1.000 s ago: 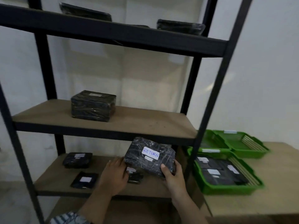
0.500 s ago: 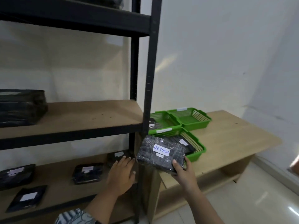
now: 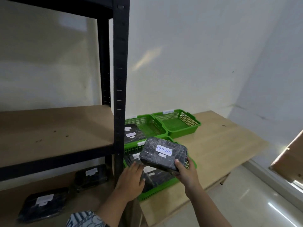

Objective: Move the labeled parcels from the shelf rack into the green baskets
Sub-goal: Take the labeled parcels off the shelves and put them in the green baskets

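The black wrapped parcel [image 3: 163, 154] is up in the air, tilted, right over the nearest green basket [image 3: 157, 192], and its white label reads "RETURN" in blue handwriting, with a smaller white sticker just below that is too small to read. The right hand [image 3: 186, 172] grips the parcel's near right corner, thumb on top, fingers tucked under and out of sight. The left hand [image 3: 131, 181] sits at the parcel's lower left edge, fingertips touching or nearly touching it, fingers loosely extended rather than closed around anything; whether it bears any weight I cannot tell. Under the parcel, the nearest basket already holds dark parcels with white labels, mostly covered by the hands and the held parcel, the writing not legible. Behind it, a second basket [image 3: 147, 126] holds black parcels with two white labels, blurred and partly cut off by the black rack post [image 3: 120, 89]. Beside that, the far basket [image 3: 177, 122] carries a white tag on its back rim, text unreadable. All three stand on a light wooden table [image 3: 221, 145]. To the left, on the rack's lower shelf, two black parcels lie: one near the post [image 3: 91, 176] and one nearer the bottom edge [image 3: 43, 203], each with pale labels too smeared to read. A patterned sleeve [image 3: 85, 219] shows at the bottom, cut off by the frame.
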`<state>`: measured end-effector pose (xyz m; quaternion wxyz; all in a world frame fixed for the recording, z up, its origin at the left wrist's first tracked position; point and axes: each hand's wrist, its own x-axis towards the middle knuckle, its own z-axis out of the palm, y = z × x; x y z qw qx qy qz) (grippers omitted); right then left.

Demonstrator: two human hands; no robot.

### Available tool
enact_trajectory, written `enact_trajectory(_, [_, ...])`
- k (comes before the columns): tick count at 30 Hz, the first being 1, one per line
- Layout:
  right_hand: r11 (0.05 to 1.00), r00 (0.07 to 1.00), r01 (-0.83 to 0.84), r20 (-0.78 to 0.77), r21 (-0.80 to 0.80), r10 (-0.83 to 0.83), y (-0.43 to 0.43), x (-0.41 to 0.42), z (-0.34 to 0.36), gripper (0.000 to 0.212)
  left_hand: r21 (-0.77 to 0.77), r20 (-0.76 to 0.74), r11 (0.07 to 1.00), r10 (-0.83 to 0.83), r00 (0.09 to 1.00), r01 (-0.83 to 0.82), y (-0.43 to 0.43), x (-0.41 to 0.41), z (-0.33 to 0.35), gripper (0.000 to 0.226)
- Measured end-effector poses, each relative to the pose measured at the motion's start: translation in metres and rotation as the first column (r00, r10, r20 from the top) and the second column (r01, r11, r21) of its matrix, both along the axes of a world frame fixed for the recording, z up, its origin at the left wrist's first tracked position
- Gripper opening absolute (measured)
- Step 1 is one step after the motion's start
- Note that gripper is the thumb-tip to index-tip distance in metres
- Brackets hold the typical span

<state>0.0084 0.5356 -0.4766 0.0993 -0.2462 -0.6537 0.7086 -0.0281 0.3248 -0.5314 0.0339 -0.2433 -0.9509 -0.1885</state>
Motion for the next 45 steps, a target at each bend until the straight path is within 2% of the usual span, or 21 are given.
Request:
enact_trajectory(3, [1.0, 1.0, -0.009, 0.005, 0.022, 0.009, 0.007, -0.03, -0.003, 0.062, 0.032, -0.014, 0.999, 0.02, 1.0, -0.02, 0.013, -0.029, -0.005, 0.054])
enact_trajectory(7, [0.999, 1.0, -0.019, 0.023, 0.035, 0.018, 0.013, -0.066, -0.006, 0.061, -0.021, 0.053, 0.997, 0.078, 0.996, -0.077, 0.023, -0.055, -0.018, 0.062])
enact_trajectory(14, [0.998, 0.995, -0.06, 0.084, -0.027, 0.062, 0.02, -0.149, -0.021, 0.063, -0.02, 0.132, 0.958, 0.287, 0.949, -0.287, 0.04, -0.108, -0.024, 0.057])
enact_trajectory(18, [0.993, 0.988, -0.07, 0.127, -0.099, 0.083, 0.027, -0.206, -0.028, 0.065, -0.018, 0.098, 0.893, 0.449, 0.888, -0.449, 0.042, -0.147, -0.023, 0.059])
enact_trajectory(22, [0.978, 0.979, -0.031, 0.191, -0.208, 0.072, 0.034, -0.259, -0.032, 0.068, -0.095, 0.082, 0.816, 0.577, 0.812, -0.57, 0.04, -0.18, -0.02, 0.058])
enact_trajectory(27, [0.977, 0.957, -0.007, 0.281, -0.213, 0.068, 0.031, -0.309, -0.04, 0.078, -0.193, 0.103, 0.706, 0.705, 0.702, -0.681, 0.034, -0.205, -0.024, 0.063])
enact_trajectory(29, [0.973, 0.944, 0.014, 0.324, -0.231, 0.063, 0.028, -0.325, -0.042, 0.076, -0.177, 0.107, 0.659, 0.751, 0.652, -0.731, 0.032, -0.208, -0.028, 0.066])
enact_trajectory(33, [0.939, 0.917, 0.044, 0.387, -0.342, 0.098, 0.02, -0.351, -0.046, 0.064, -0.122, 0.174, 0.632, 0.772, 0.611, -0.765, 0.033, -0.206, -0.044, 0.075])
enact_trajectory(36, [0.926, 0.9, 0.071, 0.424, -0.372, 0.102, 0.012, -0.363, -0.045, 0.061, -0.09, 0.113, 0.641, 0.767, 0.632, -0.762, 0.03, -0.204, -0.055, 0.083])
enact_trajectory(39, [0.918, 0.881, 0.055, 0.451, -0.393, 0.14, 0.004, -0.373, -0.045, 0.056, -0.107, 0.092, 0.656, 0.755, 0.649, -0.748, 0.025, -0.203, -0.062, 0.078])
enact_trajectory(45, [0.901, 0.831, 0.004, 0.502, -0.434, 0.238, -0.013, -0.385, -0.061, 0.05, -0.14, 0.124, 0.657, 0.754, 0.645, -0.741, 0.025, -0.201, -0.06, 0.081])
